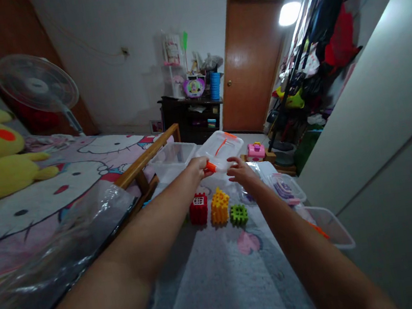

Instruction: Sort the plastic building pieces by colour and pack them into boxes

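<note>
My left hand [200,166] is closed on the orange clip at the near edge of a clear plastic lid [217,147]. Just right of that lid, my right hand [240,171] has its fingers apart and curved, with nothing visible in them. Nearer to me on the cloth stand red blocks [199,210], yellow blocks [220,209] and a green block [239,215]. Behind my left forearm is a clear plastic box [173,155]. Some blocks behind that forearm are mostly hidden.
A wooden rail [148,155] borders the bed at left, beside crumpled clear plastic [72,241]. At right are a container with purple contents [285,188] and a clear bin [331,228]. A pink toy case [255,152] stands farther back.
</note>
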Demonstrator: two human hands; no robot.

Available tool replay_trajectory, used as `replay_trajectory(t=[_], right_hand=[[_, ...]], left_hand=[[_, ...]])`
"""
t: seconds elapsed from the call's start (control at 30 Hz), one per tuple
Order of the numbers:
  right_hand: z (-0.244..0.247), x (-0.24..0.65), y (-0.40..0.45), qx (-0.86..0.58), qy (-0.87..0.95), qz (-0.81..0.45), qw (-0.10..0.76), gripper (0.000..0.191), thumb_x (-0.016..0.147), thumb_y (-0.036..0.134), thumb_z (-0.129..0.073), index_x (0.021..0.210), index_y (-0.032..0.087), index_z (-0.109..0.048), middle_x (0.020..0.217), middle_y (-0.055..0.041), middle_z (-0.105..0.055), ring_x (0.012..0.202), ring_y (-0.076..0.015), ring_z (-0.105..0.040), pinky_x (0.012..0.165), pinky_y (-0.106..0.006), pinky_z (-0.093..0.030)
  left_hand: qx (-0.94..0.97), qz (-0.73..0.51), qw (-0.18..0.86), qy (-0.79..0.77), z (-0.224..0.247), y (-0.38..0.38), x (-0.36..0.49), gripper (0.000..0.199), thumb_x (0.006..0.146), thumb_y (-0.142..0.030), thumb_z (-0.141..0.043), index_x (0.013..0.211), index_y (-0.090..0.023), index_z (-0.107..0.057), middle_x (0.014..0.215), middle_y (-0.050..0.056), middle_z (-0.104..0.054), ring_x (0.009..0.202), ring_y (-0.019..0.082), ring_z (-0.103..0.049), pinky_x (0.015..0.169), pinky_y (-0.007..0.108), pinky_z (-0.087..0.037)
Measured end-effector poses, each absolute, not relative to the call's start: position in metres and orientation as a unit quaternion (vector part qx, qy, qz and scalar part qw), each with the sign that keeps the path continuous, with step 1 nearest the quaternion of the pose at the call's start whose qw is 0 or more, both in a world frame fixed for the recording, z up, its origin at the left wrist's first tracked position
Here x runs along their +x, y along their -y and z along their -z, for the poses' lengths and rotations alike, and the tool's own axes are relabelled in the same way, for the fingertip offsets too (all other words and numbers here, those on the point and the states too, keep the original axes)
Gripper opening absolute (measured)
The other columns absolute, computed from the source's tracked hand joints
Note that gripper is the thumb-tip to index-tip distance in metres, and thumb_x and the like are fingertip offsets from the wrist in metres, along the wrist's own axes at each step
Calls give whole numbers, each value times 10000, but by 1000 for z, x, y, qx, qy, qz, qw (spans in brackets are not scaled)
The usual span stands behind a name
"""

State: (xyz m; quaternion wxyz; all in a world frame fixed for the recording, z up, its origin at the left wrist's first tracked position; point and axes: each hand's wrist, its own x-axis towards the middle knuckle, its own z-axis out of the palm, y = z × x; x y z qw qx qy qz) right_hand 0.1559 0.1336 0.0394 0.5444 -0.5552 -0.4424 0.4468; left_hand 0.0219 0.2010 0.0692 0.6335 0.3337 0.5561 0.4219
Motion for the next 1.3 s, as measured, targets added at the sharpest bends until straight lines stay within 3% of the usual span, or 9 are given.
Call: replay_trajectory(t=[0.17,0.23,0.3,0.4,0.47,0.73,0.9,1.03,1.3], right_hand=[[-75,194,-92,-550,397,-260,687,514,697,353,-676,1146,245,-449,907,17,-590,714,-141,-617,518,-216,-483],[-94,210,-73,-555,364,-180,726,480,742,418,-655,1147,251,-457,976,-4,-588,758,-135,-610,531,-206,-482],[-112,222,-51,-549,342,-192,738,397,791,476,-599,1098,239,-511,931,-8,-601,702,-126,-594,499,-200,-460],[-125,225,-11,-512,382,-344,688,385,787,530,-595,935,176,-624,787,-32,-635,577,-125,-565,458,-218,-441],[-120,218,20,-503,409,-420,635,379,732,475,-684,953,166,-667,796,-50,-675,587,-147,-593,473,-236,-463],[-46,188,121,-579,358,-494,541,454,767,506,-686,1125,228,-657,926,-67,-726,663,-195,-656,530,-280,-511],[-18,179,130,-611,411,-477,480,452,766,545,-668,1101,242,-673,987,-66,-730,856,-262,-685,665,-335,-539],[-15,177,125,-649,525,-362,414,339,782,475,-682,1039,253,-682,1001,-60,-732,998,-294,-652,857,-378,-488],[-9,174,116,-640,533,-377,406,308,892,491,-537,1031,248,-665,1007,-39,-716,939,-251,-652,821,-338,-478]], left_hand=[[391,-392,644,-528,-108,-164,-3,85,909,-158,-566,868,-120,-631,700,53,-636,631,159,-620,699,316,-553],[415,-385,649,-508,-119,-143,-18,48,882,-147,-592,854,-126,-625,686,53,-642,587,159,-610,689,339,-553],[458,-370,648,-483,-127,-119,-32,36,854,-131,-610,888,-139,-620,722,56,-657,584,170,-618,687,370,-556],[501,-333,643,-474,-129,-84,-51,61,816,-146,-646,865,-151,-610,778,69,-666,592,177,-625,625,343,-544],[509,-309,643,-481,-125,-60,-62,86,786,-166,-674,850,-158,-617,787,73,-670,582,167,-617,556,289,-516],[506,-282,655,-486,-78,30,-97,482,652,-385,-774,1065,-237,-574,771,40,-689,549,199,-627,448,269,-461],[573,-257,596,-501,-41,52,-107,472,719,-470,-711,1119,-256,-583,745,19,-675,516,174,-588,436,245,-394],[639,-282,511,-502,-29,48,-107,353,766,-470,-662,1036,-246,-631,817,36,-696,684,219,-636,563,273,-456],[671,-319,451,-494,-17,44,-102,292,852,-466,-538,996,-233,-640,882,49,-686,838,262,-642,773,325,-470]])
